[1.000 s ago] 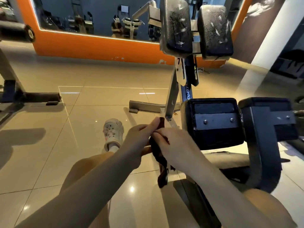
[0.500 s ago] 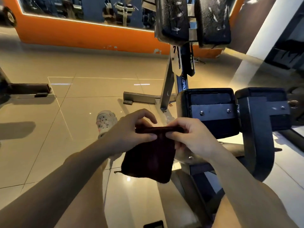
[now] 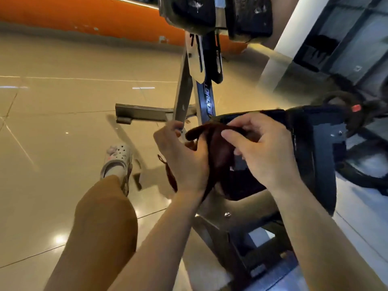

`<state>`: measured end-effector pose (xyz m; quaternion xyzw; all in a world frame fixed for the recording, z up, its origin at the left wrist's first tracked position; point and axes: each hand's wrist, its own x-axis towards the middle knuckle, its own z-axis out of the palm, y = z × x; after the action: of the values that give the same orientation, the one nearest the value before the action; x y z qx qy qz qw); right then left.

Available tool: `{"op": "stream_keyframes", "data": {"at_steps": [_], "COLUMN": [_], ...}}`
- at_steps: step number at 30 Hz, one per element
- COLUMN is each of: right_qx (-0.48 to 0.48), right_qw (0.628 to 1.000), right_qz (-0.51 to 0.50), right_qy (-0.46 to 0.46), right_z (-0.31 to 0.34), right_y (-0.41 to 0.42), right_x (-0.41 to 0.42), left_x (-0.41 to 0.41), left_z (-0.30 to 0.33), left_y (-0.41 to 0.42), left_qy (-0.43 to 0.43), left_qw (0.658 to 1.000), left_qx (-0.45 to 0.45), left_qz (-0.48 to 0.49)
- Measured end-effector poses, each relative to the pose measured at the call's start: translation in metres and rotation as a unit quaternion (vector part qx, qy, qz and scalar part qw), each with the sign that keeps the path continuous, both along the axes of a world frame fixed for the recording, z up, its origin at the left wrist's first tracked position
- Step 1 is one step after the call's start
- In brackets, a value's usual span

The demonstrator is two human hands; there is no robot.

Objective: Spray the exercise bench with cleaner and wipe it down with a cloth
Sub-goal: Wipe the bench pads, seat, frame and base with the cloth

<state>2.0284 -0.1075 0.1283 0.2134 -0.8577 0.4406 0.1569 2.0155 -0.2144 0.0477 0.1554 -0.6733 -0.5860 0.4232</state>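
I look down on a glossy tan tiled floor [image 3: 63, 127] that fills the left of the scene, with an orange wall base [image 3: 84, 15] running across the far side. The exercise bench [image 3: 310, 148], a machine with a grey steel frame and black pads, takes up the right: two worn upper pads hang at the far top, and a black lower pad sits just behind my hands. My bare left leg [image 3: 105, 223] stretches out over the floor at near left, ending in a pale perforated clog [image 3: 118, 160].

My left hand [image 3: 184, 160] is at centre, fingers curled around the dark maroon cloth [image 3: 218, 156], which bunches up between both hands just in front of the lower pad. A loose corner of it dangles below my left wrist. My right hand [image 3: 264, 152] pinches the cloth's upper edge with thumb and bent fingers, right beside the left hand. Whether the cloth touches the pad, I cannot tell.
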Motion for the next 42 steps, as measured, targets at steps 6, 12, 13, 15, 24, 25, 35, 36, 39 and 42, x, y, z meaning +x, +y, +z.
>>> {"op": "stream_keyframes", "data": {"at_steps": [6, 12, 13, 15, 24, 25, 35, 36, 39, 42], "right_qx": [-0.028, 0.041, 0.054, 0.074, 0.026, 0.035, -0.018, -0.020, -0.033, -0.062], "right_qw": [0.999, 0.998, 0.997, 0.995, 0.979, 0.971, 0.948, 0.947, 0.945, 0.940], "right_qz": [-0.025, -0.050, -0.055, -0.064, -0.203, -0.235, -0.312, -0.313, -0.317, -0.327], "right_qy": [-0.016, -0.014, -0.020, -0.024, 0.009, -0.003, -0.069, -0.066, -0.067, -0.068], "right_z": [-0.001, 0.005, 0.007, 0.012, 0.012, 0.004, -0.056, -0.056, -0.059, -0.057], "right_y": [0.001, -0.023, -0.028, -0.037, -0.022, -0.017, -0.009, -0.011, -0.012, -0.016], "right_x": [-0.020, -0.019, -0.018, -0.017, -0.034, -0.038, -0.048, -0.049, -0.048, -0.047], "left_x": [-0.006, 0.014, 0.016, 0.017, -0.025, -0.019, -0.016, -0.032, -0.071, -0.069], "left_z": [-0.033, -0.057, -0.055, -0.049, -0.030, -0.040, -0.030, -0.016, 0.011, 0.000], "left_y": [0.043, 0.040, 0.038, 0.037, 0.028, 0.031, 0.027, 0.020, -0.001, -0.012], "left_qy": [0.053, 0.005, 0.000, 0.002, 0.093, 0.096, 0.050, 0.052, 0.080, 0.125], "left_qw": [0.994, 0.983, 0.981, 0.974, 0.945, 0.943, 0.923, 0.923, 0.914, 0.884], "left_qx": [0.031, -0.045, -0.052, -0.057, 0.072, 0.063, 0.113, 0.127, 0.089, 0.025], "left_qz": [-0.085, -0.175, -0.189, -0.220, -0.305, -0.314, -0.365, -0.359, -0.387, -0.451]}}
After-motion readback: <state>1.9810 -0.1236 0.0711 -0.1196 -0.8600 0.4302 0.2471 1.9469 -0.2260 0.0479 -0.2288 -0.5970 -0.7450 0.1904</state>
